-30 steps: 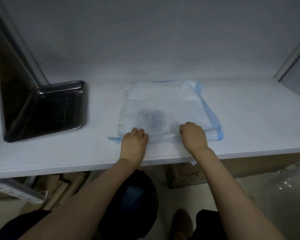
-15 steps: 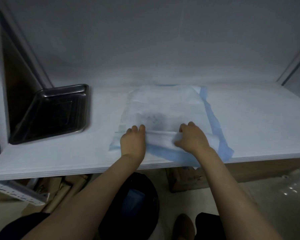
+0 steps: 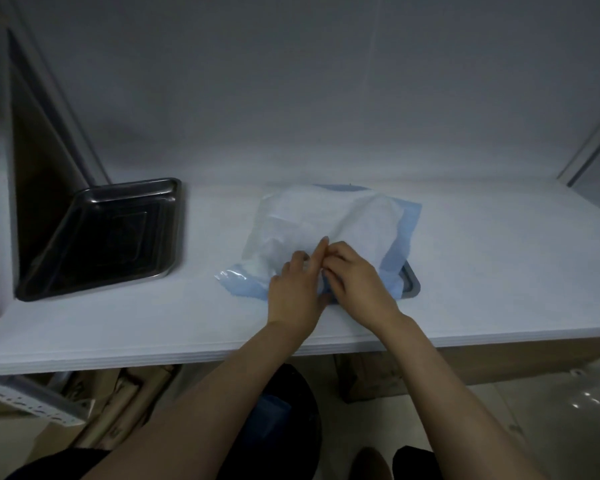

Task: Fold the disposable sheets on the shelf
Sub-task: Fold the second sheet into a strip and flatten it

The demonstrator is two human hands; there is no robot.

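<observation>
Right of the dark metal tray (image 3: pixel 101 237) on the white shelf (image 3: pixel 499 271), the left hand (image 3: pixel 297 289) and right hand (image 3: pixel 355 282) pinch the blue-and-white disposable sheet (image 3: pixel 326 223) mid-fold; next probably comes flattening its crease.

The disposable sheet (image 3: pixel 329 216) is pale white on its upper face and light blue along its right and near borders, with a glossy clear patch at its near left corner. It lies on a plain white shelf (image 3: pixel 499 271) before a plain grey-white wall (image 3: pixel 291 98), and the metal tray (image 3: pixel 101 237) to the left is dark, shiny steel grey with a brighter rim. Under the sheet's right corner shows the dark grey rim of a second tray (image 3: pixel 413 284).
</observation>
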